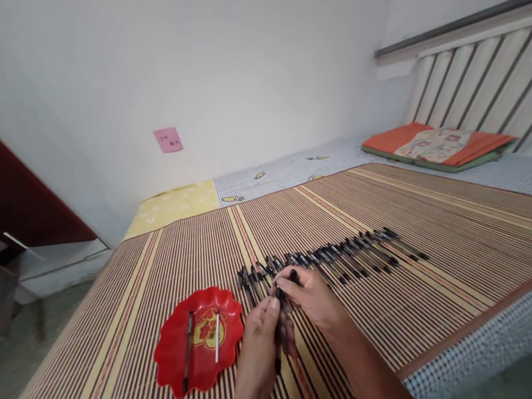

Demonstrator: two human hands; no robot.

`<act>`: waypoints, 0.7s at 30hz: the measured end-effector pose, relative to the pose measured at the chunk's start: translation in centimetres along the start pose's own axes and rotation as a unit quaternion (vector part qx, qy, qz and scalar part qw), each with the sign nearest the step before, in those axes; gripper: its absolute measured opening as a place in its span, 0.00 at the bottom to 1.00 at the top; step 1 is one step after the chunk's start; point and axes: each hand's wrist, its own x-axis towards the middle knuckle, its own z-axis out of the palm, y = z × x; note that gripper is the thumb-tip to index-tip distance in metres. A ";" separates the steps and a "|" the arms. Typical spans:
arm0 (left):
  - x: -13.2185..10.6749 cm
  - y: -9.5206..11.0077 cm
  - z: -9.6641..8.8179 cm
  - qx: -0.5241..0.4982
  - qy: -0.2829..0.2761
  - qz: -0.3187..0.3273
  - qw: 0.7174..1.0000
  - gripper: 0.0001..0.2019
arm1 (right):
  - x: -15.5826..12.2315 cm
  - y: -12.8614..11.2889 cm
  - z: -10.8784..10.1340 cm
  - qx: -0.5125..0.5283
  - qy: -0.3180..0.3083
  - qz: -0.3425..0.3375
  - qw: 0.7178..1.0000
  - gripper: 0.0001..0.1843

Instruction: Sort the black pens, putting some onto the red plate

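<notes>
In front of me, my left hand (260,331) is closed around a black pen (278,358), whose lower end sticks out beneath the fingers. My right hand (314,296) meets it at the pen's upper end, fingers pinched. A short black piece that looks like a pen cap (295,277) shows between the right fingers. Just beyond both hands, many black capped pens (335,259) lie side by side in a long row. To the left, a red scalloped plate (168,351) carries one dark pen (188,352) and a thin white stick, perhaps a refill (217,338).
A striped bamboo mat (194,246) covers the bed. Against the slatted headboard (483,79) lies a folded orange and green cloth (442,144). A pink note (168,140) is stuck to the wall. The bed's edge (492,327) runs along the right.
</notes>
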 end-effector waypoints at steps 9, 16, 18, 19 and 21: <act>-0.7 0.1 -0.2 -0.073 -0.071 -0.084 0.991 0.18 | 0.3 0.3 -0.4 0.218 0.036 0.031 0.975 0.17; -0.5 0.3 -1.2 0.124 -0.093 -0.062 0.986 0.18 | 0.8 -0.1 -3.3 0.233 0.265 -0.051 0.934 0.19; -0.2 0.2 -1.8 0.130 -0.046 -0.045 0.989 0.17 | 0.7 -0.3 -4.6 0.257 0.327 -0.080 0.906 0.18; 0.0 0.1 -2.1 0.125 -0.013 -0.039 0.991 0.17 | 0.7 -0.4 -5.2 0.269 0.346 -0.089 0.894 0.18; 0.4 -0.3 -2.7 0.115 0.052 -0.028 0.992 0.19 | 0.7 -0.4 -5.8 0.282 0.348 -0.091 0.889 0.18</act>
